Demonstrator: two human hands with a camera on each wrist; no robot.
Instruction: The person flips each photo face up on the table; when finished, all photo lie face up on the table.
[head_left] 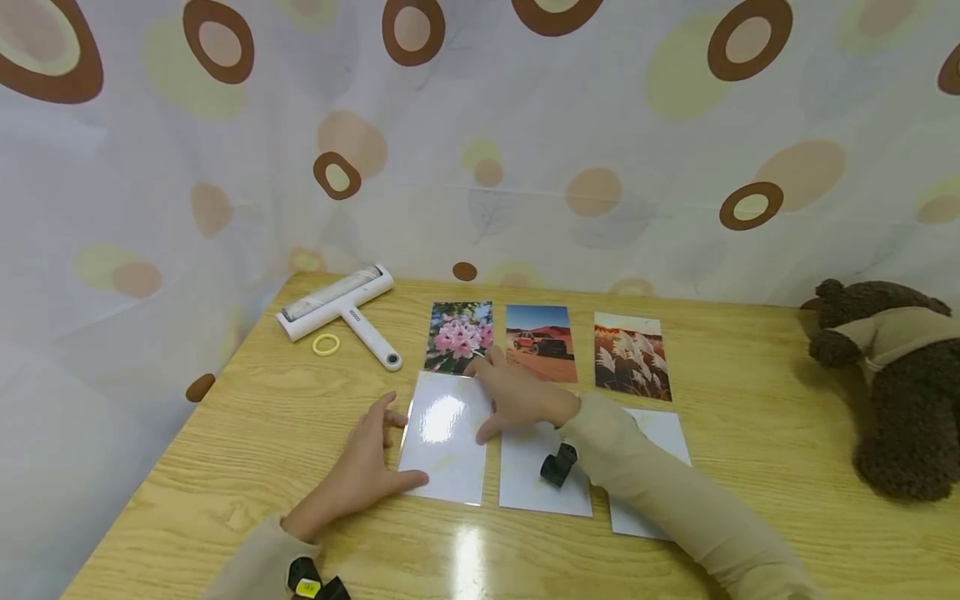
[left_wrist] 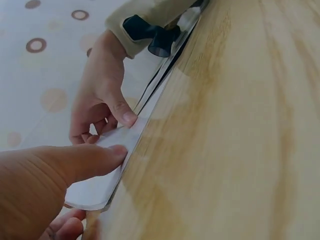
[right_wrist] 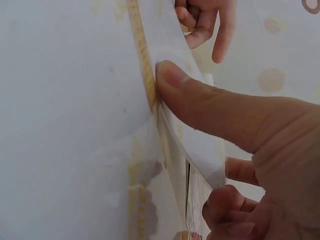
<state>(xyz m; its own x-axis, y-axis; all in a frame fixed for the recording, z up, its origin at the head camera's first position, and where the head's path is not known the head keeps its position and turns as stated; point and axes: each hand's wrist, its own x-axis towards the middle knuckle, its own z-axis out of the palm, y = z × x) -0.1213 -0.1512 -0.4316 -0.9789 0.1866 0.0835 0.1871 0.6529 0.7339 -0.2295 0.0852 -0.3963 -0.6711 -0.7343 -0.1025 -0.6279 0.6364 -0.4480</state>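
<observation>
A glossy white sheet (head_left: 450, 437) with a clear border lies between my hands on the wooden table. My left hand (head_left: 363, 462) holds it at the lower left, thumb over its face and fingers at the left edge. At the upper right, my right hand (head_left: 517, 396) grips the same sheet, its thumb (right_wrist: 195, 102) along the right edge and its fingers near the top corner. A second white sheet (head_left: 536, 483) and a third (head_left: 660, 433) lie to the right, partly covered by the right arm. Above the held sheet is a photo of pink flowers (head_left: 459, 333).
A red off-road car photo (head_left: 538, 342) and a reed photo (head_left: 632, 354) continue the back row. A white T-shaped roller (head_left: 337, 304) and a yellow ring (head_left: 326, 344) lie at the back left. A brown teddy bear (head_left: 907, 400) sits at the right. Patterned cloth (head_left: 525, 150) hangs behind.
</observation>
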